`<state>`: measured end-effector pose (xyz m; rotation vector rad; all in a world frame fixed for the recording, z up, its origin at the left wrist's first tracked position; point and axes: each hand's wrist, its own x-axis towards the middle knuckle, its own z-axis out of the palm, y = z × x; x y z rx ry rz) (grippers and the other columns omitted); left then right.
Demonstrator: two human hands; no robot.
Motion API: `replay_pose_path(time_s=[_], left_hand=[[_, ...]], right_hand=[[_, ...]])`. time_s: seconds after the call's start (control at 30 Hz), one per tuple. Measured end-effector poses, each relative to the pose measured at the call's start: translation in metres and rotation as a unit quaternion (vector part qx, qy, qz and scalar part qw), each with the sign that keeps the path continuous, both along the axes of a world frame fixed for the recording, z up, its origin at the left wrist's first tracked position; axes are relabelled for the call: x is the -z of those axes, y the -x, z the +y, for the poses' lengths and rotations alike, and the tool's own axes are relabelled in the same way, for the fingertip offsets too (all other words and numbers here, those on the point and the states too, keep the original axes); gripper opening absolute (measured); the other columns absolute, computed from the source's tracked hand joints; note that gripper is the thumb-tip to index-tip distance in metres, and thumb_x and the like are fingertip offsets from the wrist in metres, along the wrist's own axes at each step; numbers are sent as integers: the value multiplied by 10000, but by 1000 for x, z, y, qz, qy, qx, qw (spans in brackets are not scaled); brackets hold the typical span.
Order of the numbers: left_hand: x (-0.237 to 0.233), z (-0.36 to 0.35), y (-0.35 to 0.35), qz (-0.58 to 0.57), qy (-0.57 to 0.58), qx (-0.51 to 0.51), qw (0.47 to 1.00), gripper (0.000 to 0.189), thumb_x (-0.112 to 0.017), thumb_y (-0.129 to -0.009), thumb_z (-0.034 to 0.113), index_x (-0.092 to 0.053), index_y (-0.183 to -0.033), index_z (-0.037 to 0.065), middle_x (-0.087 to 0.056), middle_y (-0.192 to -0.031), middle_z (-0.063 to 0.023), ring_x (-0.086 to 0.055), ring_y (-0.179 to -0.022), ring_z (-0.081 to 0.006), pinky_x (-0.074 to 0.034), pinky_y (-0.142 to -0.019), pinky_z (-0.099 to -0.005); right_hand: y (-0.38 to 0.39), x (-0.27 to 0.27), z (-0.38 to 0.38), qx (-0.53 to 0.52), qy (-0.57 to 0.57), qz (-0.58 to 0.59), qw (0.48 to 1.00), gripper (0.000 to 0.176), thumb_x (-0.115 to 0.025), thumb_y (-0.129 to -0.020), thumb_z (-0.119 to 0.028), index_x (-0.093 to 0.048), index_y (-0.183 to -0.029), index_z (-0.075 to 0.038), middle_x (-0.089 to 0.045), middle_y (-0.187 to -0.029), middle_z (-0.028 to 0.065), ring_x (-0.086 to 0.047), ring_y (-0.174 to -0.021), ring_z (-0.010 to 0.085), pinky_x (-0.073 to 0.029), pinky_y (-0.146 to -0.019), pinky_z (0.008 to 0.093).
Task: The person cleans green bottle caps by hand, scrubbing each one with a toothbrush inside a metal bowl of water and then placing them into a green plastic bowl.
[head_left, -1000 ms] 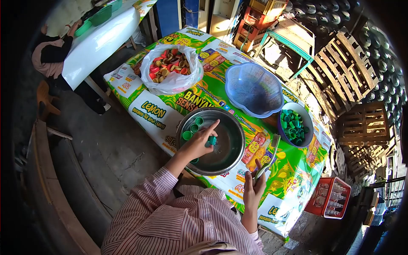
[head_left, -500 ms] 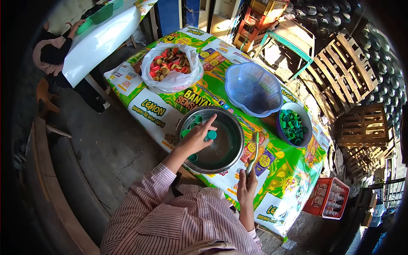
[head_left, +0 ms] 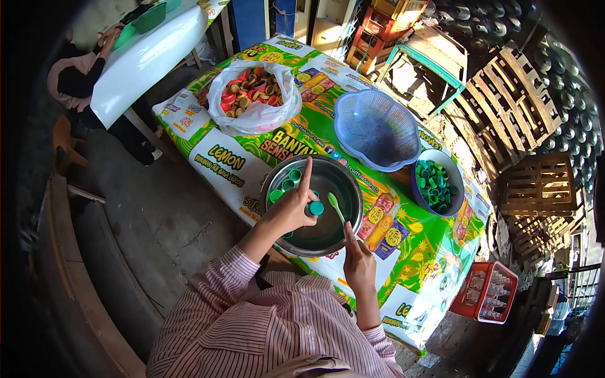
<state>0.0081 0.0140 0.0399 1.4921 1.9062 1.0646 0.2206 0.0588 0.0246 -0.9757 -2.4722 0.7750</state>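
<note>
green cap (head_left: pixel 316 208) | round, teal | left hand (head_left: pixel 291 211) pinches | right hand (head_left: pixel 358 264): brush (head_left: pixel 336 206)

L hand (head_left: pixel 291 211) over steel bowl (head_left: pixel 359 201), thumb + fingers pinching one green cap (head_left: pixel 316 208), index finger stuck out twd 12. R hand (head_left: pixel 359 261) at bowl's 5 o'clock edge, gripping green toothbrush (head_left: pixel 336 209), head end out over the water just beside the cap; touching or not, can't tell. Loose caps (head_left: pixel 287 183) float at bowl's 10. From steel bowl: white bag (head_left: pixel 252 123) of red/tan caps at 11, blue basket (head_left: pixel 376 129) at 1, small bowl (head_left: pixel 441 154) w/ green caps at 3. All on green printed table cover (head_left: pixel 409 252).
</note>
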Motion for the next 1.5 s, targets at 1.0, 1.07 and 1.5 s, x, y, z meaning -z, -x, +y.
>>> replay_pose_path(time_s=[1.0,1.07,1.5], left_hand=[[-24,-11,-7,-94,-92,-47,990,1034,-675,-649,-14,27,-1402,85,-630,-909,-127,-623,-821,-192,-493,-767,-300],[-3,-9,0,-236,-87,14,968,767,-656,-708,-21,-255,-1358,43,-607,-1020,-105,-600,-905,-163,-480,-812,-286],[29,-11,6,-404,-69,64,910,338,-553,-845,41,-479,-1169,-26,-545,-1136,-80,-545,-1030,-145,-461,-881,-281]], right_hand=[[-4,8,-5,26,16,135,990,527,-463,-837,8,-358,-1337,-120,-594,-725,163,-553,-538,268,-445,-542,325],[-4,2,-9,39,100,139,985,523,-459,-838,9,-361,-1335,-119,-599,-741,173,-565,-549,263,-448,-547,316],[-4,-15,-13,15,-53,0,998,537,-530,-793,-26,-447,-1285,-224,-501,-590,54,-521,-457,225,-420,-431,371]])
